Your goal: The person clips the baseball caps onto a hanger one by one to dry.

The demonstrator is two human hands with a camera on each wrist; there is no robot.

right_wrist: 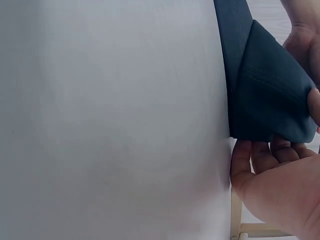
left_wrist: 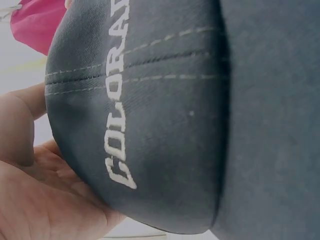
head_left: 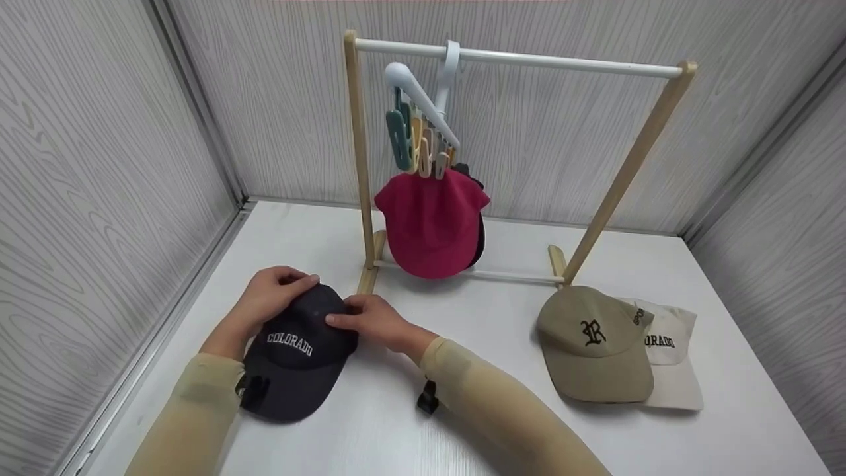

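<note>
A dark navy baseball cap (head_left: 301,350) with white COLORADO lettering lies at the left of the table, brim toward me. My left hand (head_left: 268,297) holds its far left side, thumb on the crown; in the left wrist view that hand (left_wrist: 55,185) curves round the crown's edge. From the right, my right hand (head_left: 380,320) pinches the cap's side, thumb on top. In the right wrist view the fingers (right_wrist: 280,152) reach under the edge of the cap (right_wrist: 272,85). The inside of the cap is hidden.
Behind stands a wood-and-white rack (head_left: 515,56) with a white hanger (head_left: 423,92) and several coloured clips (head_left: 398,139). A crimson cap (head_left: 433,225) hangs there, a black one partly behind it. At right, an olive cap (head_left: 595,357) overlaps a cream cap (head_left: 677,370). Panel walls enclose the table.
</note>
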